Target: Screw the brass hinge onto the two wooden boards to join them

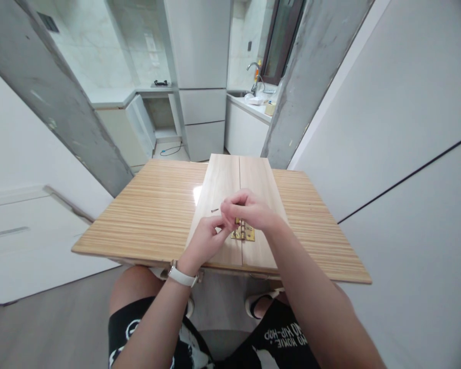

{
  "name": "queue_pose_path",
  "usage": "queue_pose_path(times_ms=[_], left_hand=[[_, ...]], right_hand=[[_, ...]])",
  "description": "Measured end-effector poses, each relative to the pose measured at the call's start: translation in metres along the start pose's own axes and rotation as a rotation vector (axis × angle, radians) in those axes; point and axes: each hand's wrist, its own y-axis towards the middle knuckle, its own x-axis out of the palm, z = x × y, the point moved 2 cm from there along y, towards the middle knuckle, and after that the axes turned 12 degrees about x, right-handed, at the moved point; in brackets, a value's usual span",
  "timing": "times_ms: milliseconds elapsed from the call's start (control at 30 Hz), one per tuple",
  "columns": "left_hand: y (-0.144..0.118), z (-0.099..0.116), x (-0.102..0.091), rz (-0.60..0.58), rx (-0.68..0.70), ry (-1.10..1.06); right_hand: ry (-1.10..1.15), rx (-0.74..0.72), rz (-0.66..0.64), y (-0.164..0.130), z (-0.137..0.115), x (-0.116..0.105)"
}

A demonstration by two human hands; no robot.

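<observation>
Two pale wooden boards, the left one (222,171) and the right one (256,171), lie side by side with a narrow seam between them. A brass hinge (249,234) lies open across the seam near their front end, partly covered by my hands. Just above it, my left hand (209,238) and my right hand (251,209) meet with fingertips pinched together. Whatever they pinch is hidden. A small dark screw-like piece (214,210) shows left of the fingertips; I cannot tell whether it rests on the left board or is held.
The boards lie on a wood-grain table (161,205) whose front edge is close to my knees. Behind it stand a tall light fridge (200,46) and a sink counter with a faucet (254,69). A white panel (407,128) rises at the right.
</observation>
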Motion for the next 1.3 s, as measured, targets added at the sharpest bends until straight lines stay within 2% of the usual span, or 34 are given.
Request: queue_pose_path(times_ms=[67,167,267,333,567,733,833,933,1000,1033,1100,1167,1267,1300], left_hand=[[0.001,0.0,0.0,-0.004,-0.011,-0.005],[0.004,0.001,0.001,-0.003,-0.008,-0.022],[0.005,0.0,0.003,-0.009,-0.04,-0.04],[0.006,-0.001,0.004,-0.02,-0.051,-0.047],[0.016,-0.007,-0.001,-0.088,-0.018,-0.035],[0.022,-0.011,-0.008,-0.194,-0.003,-0.09],[0.024,-0.013,-0.009,-0.243,-0.004,-0.123],[0.02,-0.011,-0.006,-0.204,-0.01,-0.149],[0.015,-0.008,-0.003,-0.124,-0.004,-0.139],[0.012,-0.006,-0.002,-0.083,0.003,-0.124],[0.006,-0.003,-0.001,-0.027,0.011,-0.085],[0.003,-0.003,0.0,-0.003,0.009,-0.032],[0.002,-0.005,-0.001,0.0,-0.003,0.013],[0.003,-0.006,-0.001,-0.003,0.001,0.008]], right_hand=[[-0.004,0.017,-0.142,0.003,-0.003,-0.012],[0.029,0.059,-0.311,0.008,-0.002,-0.016],[0.172,0.049,-0.342,0.01,0.003,-0.012],[0.247,0.036,-0.252,0.009,0.008,-0.01],[0.378,0.042,0.223,0.014,0.011,0.003],[0.295,-0.003,0.524,0.014,0.015,0.015],[0.244,-0.043,0.772,0.012,0.019,0.022],[0.191,-0.051,1.025,0.009,0.02,0.032],[0.176,-0.048,1.091,0.007,0.02,0.037],[0.176,-0.047,1.078,0.006,0.019,0.038],[0.175,-0.054,0.951,0.005,0.017,0.035],[0.148,-0.068,0.693,0.004,0.012,0.026],[0.07,-0.049,0.203,0.003,0.004,0.006],[0.043,-0.021,0.078,0.003,0.002,-0.001]])
